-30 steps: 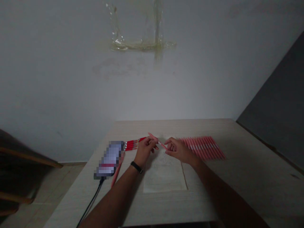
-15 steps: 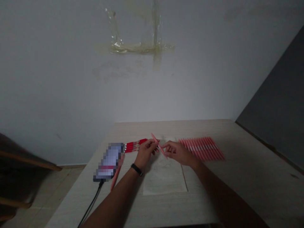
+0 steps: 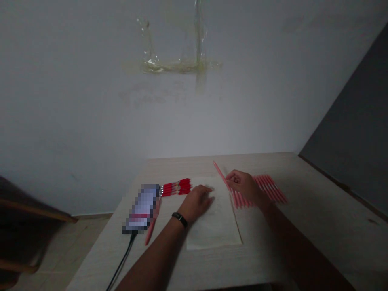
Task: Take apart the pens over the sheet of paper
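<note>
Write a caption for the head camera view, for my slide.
Right hand holds a slim pink pen near pink pens; left hand rests on pale paper.

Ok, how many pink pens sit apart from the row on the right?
2: one pen in the right hand, another pen on the table beside the phone. More may be hidden.

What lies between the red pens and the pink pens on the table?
The head view shows a pale sheet of paper there, with the left hand resting on it.

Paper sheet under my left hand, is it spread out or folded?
Spread out: the pale paper sheet lies flat on the table, its near corners down, with the left hand resting on it.
</note>
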The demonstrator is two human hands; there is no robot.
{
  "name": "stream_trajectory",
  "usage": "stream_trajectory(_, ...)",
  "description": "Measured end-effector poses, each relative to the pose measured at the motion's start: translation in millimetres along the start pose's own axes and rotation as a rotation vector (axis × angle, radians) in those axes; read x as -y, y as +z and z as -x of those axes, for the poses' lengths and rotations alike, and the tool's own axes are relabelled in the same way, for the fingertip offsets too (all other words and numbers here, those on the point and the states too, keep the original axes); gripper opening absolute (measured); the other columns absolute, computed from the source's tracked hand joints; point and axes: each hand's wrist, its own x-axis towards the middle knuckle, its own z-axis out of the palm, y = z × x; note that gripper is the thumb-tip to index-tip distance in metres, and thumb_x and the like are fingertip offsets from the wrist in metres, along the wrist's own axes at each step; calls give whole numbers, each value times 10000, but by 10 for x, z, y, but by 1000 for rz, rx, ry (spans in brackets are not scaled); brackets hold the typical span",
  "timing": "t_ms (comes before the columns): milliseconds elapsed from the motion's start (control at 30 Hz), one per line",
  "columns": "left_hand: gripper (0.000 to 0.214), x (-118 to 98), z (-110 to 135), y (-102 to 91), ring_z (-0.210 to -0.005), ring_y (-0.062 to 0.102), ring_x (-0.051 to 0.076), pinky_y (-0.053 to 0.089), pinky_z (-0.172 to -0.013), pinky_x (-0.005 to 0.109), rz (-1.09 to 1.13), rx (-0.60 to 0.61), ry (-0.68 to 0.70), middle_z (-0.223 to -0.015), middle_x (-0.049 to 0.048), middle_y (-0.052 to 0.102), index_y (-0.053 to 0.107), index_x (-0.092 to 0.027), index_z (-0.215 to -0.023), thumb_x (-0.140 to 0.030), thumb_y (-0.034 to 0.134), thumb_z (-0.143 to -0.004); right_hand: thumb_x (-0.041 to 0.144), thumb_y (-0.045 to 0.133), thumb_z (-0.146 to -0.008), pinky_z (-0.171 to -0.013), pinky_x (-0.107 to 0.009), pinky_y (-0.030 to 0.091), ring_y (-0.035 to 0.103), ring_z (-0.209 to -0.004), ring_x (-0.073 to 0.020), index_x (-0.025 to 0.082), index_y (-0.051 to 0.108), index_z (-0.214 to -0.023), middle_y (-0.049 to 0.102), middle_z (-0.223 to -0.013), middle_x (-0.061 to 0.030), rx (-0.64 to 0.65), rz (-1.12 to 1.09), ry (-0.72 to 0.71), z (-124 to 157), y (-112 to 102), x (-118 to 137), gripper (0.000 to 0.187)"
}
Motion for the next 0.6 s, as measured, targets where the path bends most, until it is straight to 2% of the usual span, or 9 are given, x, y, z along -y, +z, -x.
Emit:
stream_trajectory(133, 291, 3, 14, 6, -1050, 630, 281, 476, -947, 442, -84, 66, 60, -1137, 123, 701, 708, -219, -1135, -332, 658, -872, 401, 610, -842, -594, -263, 449, 612, -655, -163, 174, 670, -918, 684, -740, -23, -119, 136, 68, 161, -411, -206, 246)
stream_trajectory(300, 288, 12, 15, 11, -1076, 621, 281, 466, -970, 449, -120, 85, 72, -1156, 122, 692, 690, -212, -1153, -326, 632, -894, 425, 605, -795, -667, -322, 482, 670, -738, -221, 180, 700, -921, 734, -827, -80, -365, 368, 244, 518, -996, -634, 291)
stream_trajectory(400, 276, 17, 15, 14, -1086, 617, 279, 461, -978, 448, -126, 89, 78, -1158, 117, 690, 689, -213, -1145, -323, 626, -900, 455, 593, -781, -676, -354, 488, 682, -736, -249, 187, 706, -893, 738, -827, -99, -485, 418, 350, 751, -1296, -893, 312)
stream_trajectory(500, 277, 19, 9, 12, -1079, 618, 282, 463, -976, 454, -125, 94, 78, -1142, 115, 693, 691, -218, -1138, -326, 640, -889, 457, 592, -781, -729, -389, 487, 695, -790, -279, 199, 720, -888, 746, -847, -115, -557, 479, 407, 938, -1498, -1095, 308)
stream_trajectory(600, 276, 16, -1, 7, -1077, 619, 285, 465, -975, 456, -131, 102, 68, -1135, 122, 694, 695, -216, -1131, -333, 639, -887, 447, 595, -776, -748, -409, 484, 696, -829, -302, 192, 735, -894, 751, -886, -139, -586, 517, 461, 1030, -1580, -1212, 314)
